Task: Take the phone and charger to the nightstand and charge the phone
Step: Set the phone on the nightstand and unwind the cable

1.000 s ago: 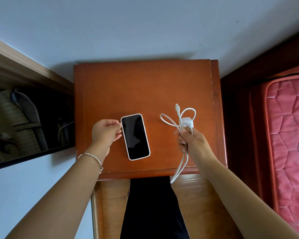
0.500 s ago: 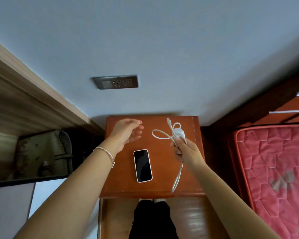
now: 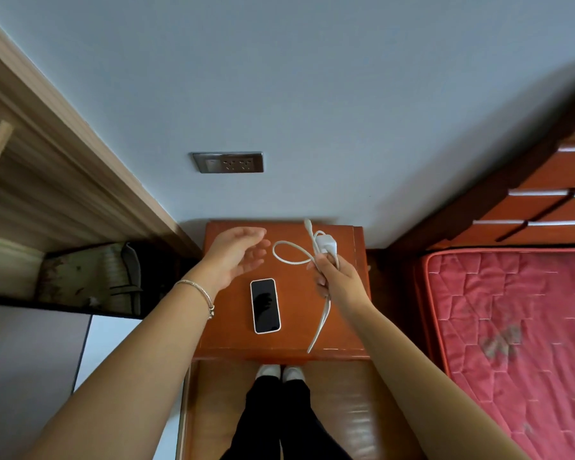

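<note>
On the red-brown wooden nightstand (image 3: 233, 340): white-edged black phone (image 3: 265, 305), flat, screen up. Gripping the white charger plug and looped cable (image 3: 326, 244) in the right hand (image 3: 336, 277); hovering the empty left hand (image 3: 236, 257), fingers spread, beside the loop. Plugging in next, likely: calls for unlooping, then reaching the grey metal wall socket (image 3: 228, 162). Left now off the phone, touching it a second back.

Grey-blue wall (image 3: 312, 94), steel socket plate (image 3: 228, 162); red quilted mattress (image 3: 512, 327) right.

Bare wall (image 3: 329, 127) between nightstand (image 3: 297, 303) and socket (image 3: 228, 162).
</note>
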Motion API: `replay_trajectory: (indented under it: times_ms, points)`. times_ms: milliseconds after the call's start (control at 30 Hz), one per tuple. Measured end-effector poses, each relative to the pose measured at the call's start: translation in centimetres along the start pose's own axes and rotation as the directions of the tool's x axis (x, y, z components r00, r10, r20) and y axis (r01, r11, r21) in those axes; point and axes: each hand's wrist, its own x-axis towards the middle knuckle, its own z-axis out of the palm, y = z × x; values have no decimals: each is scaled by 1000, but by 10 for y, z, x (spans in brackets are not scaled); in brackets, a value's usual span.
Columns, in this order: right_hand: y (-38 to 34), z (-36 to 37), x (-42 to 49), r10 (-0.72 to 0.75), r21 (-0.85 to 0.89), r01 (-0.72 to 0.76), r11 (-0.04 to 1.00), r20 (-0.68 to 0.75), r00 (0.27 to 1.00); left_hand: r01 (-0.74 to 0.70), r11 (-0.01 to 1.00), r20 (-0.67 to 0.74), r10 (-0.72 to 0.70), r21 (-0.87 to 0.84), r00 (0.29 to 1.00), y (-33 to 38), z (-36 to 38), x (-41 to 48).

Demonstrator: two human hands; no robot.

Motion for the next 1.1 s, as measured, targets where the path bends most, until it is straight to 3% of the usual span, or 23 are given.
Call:
replay_trajectory:
  times_ms: [200,300,400,700,833,1100]
  points:
    - [-28,-2,-10,-122,-69,130,989,102,987,79,997,89,-80,17,993,19,11,-15]
    - [-39,-3,-16,-186,-111,209,972,193,963,122,965,61,-111,-234,992,26,16,-21]
    - [-41,-2,-21,-193,-143,237,961,269,943,119,849,17,-129,-514,991,29,9,-27]
    - [-33,6,-17,-180,-258,249,934,263,948,-27,753,-127,-76,-657,989,18,-40,-40]
    - [-35,13,-13,-203,-283,280,917,273,941,-36,810,-66,-4,-585,998,16,-43,-41]
    - [-48,36,-1,-200,-313,300,901,314,928,9,975,39,0,-221,999,32,-67,-31]
